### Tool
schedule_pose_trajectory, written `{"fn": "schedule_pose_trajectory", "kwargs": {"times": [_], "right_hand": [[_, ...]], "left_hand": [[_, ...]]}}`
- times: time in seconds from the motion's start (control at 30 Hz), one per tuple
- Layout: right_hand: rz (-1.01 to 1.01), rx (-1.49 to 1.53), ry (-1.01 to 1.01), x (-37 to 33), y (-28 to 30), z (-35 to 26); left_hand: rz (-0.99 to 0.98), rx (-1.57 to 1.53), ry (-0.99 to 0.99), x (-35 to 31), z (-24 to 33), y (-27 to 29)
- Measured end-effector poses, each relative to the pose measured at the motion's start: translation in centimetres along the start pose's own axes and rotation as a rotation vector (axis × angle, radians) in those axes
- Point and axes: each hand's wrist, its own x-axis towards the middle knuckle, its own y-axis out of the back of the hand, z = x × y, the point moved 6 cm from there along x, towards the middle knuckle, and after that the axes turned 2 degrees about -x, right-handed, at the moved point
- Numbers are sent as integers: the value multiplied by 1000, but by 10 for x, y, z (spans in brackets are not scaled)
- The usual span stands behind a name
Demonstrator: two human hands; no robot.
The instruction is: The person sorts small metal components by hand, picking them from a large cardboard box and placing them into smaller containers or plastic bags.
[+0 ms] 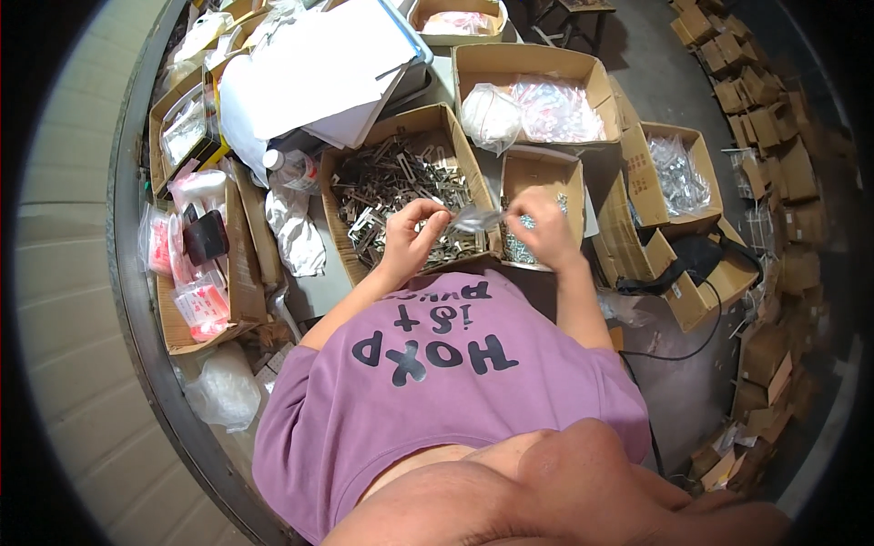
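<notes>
Grip of the left hand [414, 240] pinches one end of one bag [474, 219]; the right hand's [546, 229] grasps the other. Between them, its long axis runs left-right over two boxes: brackets [387, 187], small parts [517, 252], both too many to count.

The left hand [414, 237] is raised beyond the purple shirt [446, 400], its thumb and index finger pinched together. The right hand [544, 227] is also beyond the shirt, fingers curled, fingertips turned inward. The 2 bare forearms [585, 305] extend from the shirt's sleeves, the left slanting inward, the right straighter.
</notes>
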Motion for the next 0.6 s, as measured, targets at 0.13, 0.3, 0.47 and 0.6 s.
{"fn": "schedule_pose_trajectory", "kwargs": {"times": [0.13, 0.3, 0.47, 0.6], "right_hand": [[317, -188, -356, -21, 98, 41], [685, -695, -465, -40, 187, 73], [339, -496, -607, 14, 130, 174], [30, -678, -917, 60, 90, 203]], "left_hand": [[18, -55, 51, 1, -7, 5], [-39, -4, 154, -7, -25, 8], [-140, 79, 116, -10, -18, 4], [-162, 92, 104, -8, -14, 5]]}}
